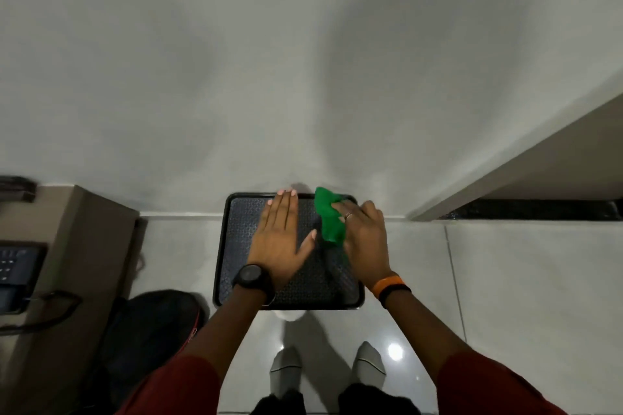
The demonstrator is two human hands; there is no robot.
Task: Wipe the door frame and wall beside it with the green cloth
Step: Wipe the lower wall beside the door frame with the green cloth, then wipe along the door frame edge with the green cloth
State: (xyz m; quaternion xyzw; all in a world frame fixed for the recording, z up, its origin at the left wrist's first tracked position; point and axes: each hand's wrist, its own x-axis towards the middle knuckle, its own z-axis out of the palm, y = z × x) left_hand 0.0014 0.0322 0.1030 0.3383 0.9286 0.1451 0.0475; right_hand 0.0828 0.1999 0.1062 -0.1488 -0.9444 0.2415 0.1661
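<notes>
Against the pale wall [303, 61], low down near the skirting, the person leans forward with both arms stretched out. Their left hand [281, 237] is spread flat with fingers straight and released, holding nothing; whether the palm actually presses the wall or hangs just off it I cannot tell. It wears a black watch [251, 276] at the wrist. Just beside it, the right hand [365, 239] grasps the green cloth [328, 219], fingers curled round the bunched fabric so that the cloth sticks up past the knuckles towards the wall. A ring [348, 215] shows on one finger, and an orange band [389, 285] sits on that wrist. Both arms come out of dark red sleeves [182, 384]. Below the hands a black tray-like mat [224, 246] with a raised rim and patterned surface lies on the glossy grey floor tiles [522, 280], its far edge up against the wall. Two feet in grey slippers [370, 362] stand on the tiles near the mat's close edge. To the right, a door frame [505, 158] runs up at a slant, well apart from the cloth, with a dark strip at its foot. To the left stands a beige bench [84, 246] carrying a dark phone [17, 273] with a keypad, and a black bag [148, 330] sits on the floor just beside it.
</notes>
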